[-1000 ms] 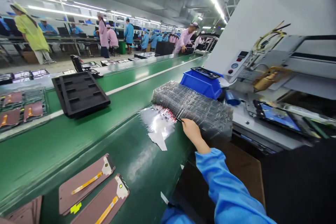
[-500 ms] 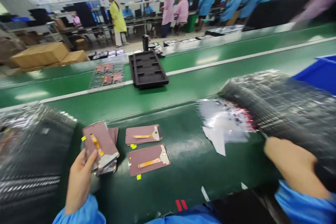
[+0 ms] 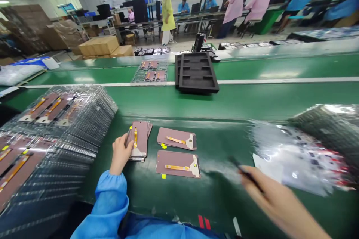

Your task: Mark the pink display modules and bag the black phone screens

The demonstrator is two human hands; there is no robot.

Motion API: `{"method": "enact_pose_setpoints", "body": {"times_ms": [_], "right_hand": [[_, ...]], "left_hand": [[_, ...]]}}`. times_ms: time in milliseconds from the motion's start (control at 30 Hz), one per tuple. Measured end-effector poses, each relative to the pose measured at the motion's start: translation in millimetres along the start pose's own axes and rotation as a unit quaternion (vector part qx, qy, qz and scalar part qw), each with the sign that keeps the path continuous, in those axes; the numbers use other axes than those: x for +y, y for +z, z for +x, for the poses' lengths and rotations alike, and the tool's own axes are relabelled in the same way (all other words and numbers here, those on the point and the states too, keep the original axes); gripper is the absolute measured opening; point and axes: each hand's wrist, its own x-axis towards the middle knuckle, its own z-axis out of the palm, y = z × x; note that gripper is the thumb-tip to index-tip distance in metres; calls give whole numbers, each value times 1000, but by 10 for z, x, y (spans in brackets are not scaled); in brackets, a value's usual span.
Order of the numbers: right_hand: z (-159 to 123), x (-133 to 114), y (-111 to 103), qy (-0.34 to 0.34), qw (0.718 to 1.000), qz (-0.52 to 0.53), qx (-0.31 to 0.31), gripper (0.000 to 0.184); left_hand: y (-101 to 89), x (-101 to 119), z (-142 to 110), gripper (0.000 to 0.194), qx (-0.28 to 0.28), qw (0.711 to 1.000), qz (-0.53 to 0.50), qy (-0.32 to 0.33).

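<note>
My left hand (image 3: 121, 153) grips the left edge of a phone screen panel (image 3: 141, 139), thumb on top, at a small pile on the green work surface. An orange flex cable and a yellow tab show on its reddish-brown back. To its right lie an upper phone screen (image 3: 175, 137) and a lower phone screen (image 3: 172, 163), cables up. My right hand (image 3: 260, 183) is closed around a slim dark tool (image 3: 246, 173), its tip blurred by motion and pointing left. Beside that hand, on the right, lie clear plastic sheets (image 3: 294, 157) with black and red marks.
Trays of screens (image 3: 106, 119) are stacked high at the left. Another tray stack (image 3: 331, 115) stands at the right. Across the green belt (image 3: 134, 99) sit black trays (image 3: 196, 73) and a clear tray of screens (image 3: 137, 78). Several people work in the background.
My view has turned left. My right hand has come from the right tray stack toward the middle with the slim tool. The panel in my left hand now lies straighter on its pile.
</note>
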Motion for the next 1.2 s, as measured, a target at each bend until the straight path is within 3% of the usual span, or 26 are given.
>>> {"method": "enact_pose_setpoints", "body": {"times_ms": [100, 167, 233, 300, 400, 567, 800, 900, 1067, 1133, 1200], "right_hand": [[242, -435, 299, -150, 982, -5, -112, 21], [423, -636, 568, -238, 962, -33, -132, 12], [565, -720, 763, -270, 950, -59, -142, 34], [661, -730, 834, -261, 951, -62, -152, 54], [746, -745, 767, -206, 962, -45, -172, 62], [845, -927, 614, -112, 954, -138, -243, 61], [935, -1095, 595, -73, 938, -194, -278, 69], [896, -1102, 570, -85, 935, -208, -276, 59], [914, -1039, 535, -101, 936, -206, -266, 17], [1019, -1004, 512, -98, 937, -205, -265, 18], [1183, -971, 486, -95, 943, -199, -248, 25]], "left_hand": [[-16, 137, -253, 54, 44, 996, 49, 68], [-12, 232, -485, 49, -19, 980, 74, 184], [16, 307, -701, 53, -133, 944, 93, 286], [64, 366, -841, 72, -217, 916, 110, 318], [154, 445, -870, 93, -259, 903, 141, 314], [301, 560, -671, 89, -314, 882, 160, 313], [352, 614, -591, 88, -316, 882, 164, 310], [334, 615, -693, 91, -300, 886, 167, 311], [253, 597, -890, 101, -279, 898, 157, 303], [174, 561, -907, 109, -259, 913, 121, 292], [68, 491, -884, 99, -194, 944, 78, 257]]}}
